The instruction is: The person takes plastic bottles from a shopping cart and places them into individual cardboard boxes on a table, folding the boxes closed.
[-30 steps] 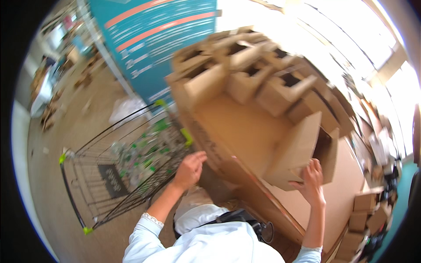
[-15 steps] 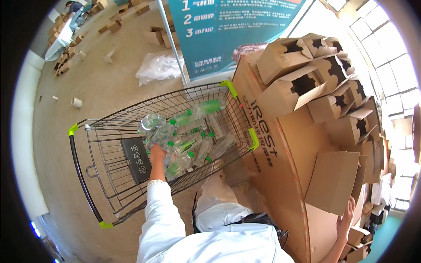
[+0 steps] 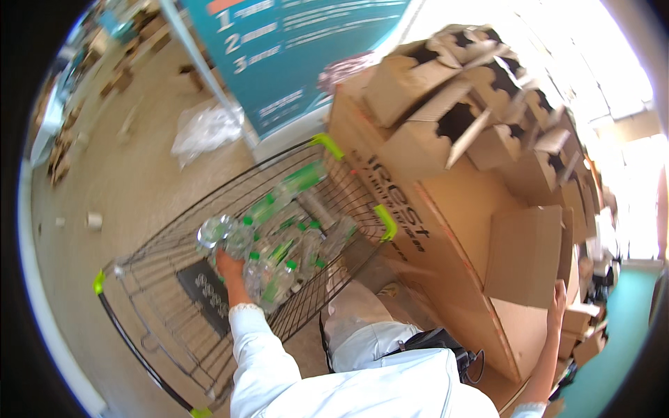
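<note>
Left hand reaches into one wire shopping cart, fingers closed around a clear plastic bottle among roughly a dozen green-capped bottles; right hand lies open against a cardboard box.

Bright daylight, blown-out glare upper right, motion blur, strong fisheye bending, black rim

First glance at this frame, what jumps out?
The wire shopping cart at lower left, full of clear plastic bottles with green caps, with the left hand down among them. To the right, a big cardboard bin piled with open brown boxes; the right hand rests against the edge of a cardboard flap. A teal sign panel stands behind the cart.
</note>
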`<action>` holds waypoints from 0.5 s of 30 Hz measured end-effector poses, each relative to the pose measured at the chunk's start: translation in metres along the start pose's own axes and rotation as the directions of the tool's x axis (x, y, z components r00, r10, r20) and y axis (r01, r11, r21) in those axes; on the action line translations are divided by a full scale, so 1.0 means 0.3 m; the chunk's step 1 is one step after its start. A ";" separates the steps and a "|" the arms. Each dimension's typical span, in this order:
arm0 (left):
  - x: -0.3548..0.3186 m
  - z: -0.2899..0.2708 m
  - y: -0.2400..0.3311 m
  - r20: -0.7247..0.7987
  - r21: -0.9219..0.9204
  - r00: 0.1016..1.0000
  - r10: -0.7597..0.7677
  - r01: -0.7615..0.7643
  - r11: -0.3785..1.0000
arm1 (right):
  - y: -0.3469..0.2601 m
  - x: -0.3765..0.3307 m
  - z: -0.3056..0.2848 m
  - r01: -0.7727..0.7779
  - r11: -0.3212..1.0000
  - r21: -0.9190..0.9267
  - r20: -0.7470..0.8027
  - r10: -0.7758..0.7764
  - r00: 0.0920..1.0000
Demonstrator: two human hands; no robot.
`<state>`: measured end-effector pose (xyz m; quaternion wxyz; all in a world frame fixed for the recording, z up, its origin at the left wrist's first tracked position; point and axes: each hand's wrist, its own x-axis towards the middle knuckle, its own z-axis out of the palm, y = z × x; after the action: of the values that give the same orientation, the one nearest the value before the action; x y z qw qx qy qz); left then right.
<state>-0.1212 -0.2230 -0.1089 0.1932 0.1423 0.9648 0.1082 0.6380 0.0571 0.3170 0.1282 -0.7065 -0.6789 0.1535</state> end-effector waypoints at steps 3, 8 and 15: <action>-0.044 -0.020 0.114 -0.117 0.186 0.992 -0.048 0.070 0.980 | -0.081 -0.005 0.055 -0.123 0.991 -0.048 -0.092 0.118 0.989; -0.211 -0.087 0.217 -0.227 0.153 0.969 0.100 -0.066 0.986 | -0.251 -0.034 0.079 -0.205 0.920 -0.333 -0.083 0.188 0.979; -0.168 -0.118 0.117 -0.504 -0.174 0.855 -0.120 0.035 0.984 | -0.162 0.007 0.060 0.292 0.954 -0.064 0.114 -0.284 0.952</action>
<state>-0.0826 -0.2116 -0.0506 -0.0554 0.0534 0.9745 0.2106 0.5865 0.0608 0.3194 0.0853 -0.5954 -0.7861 0.1422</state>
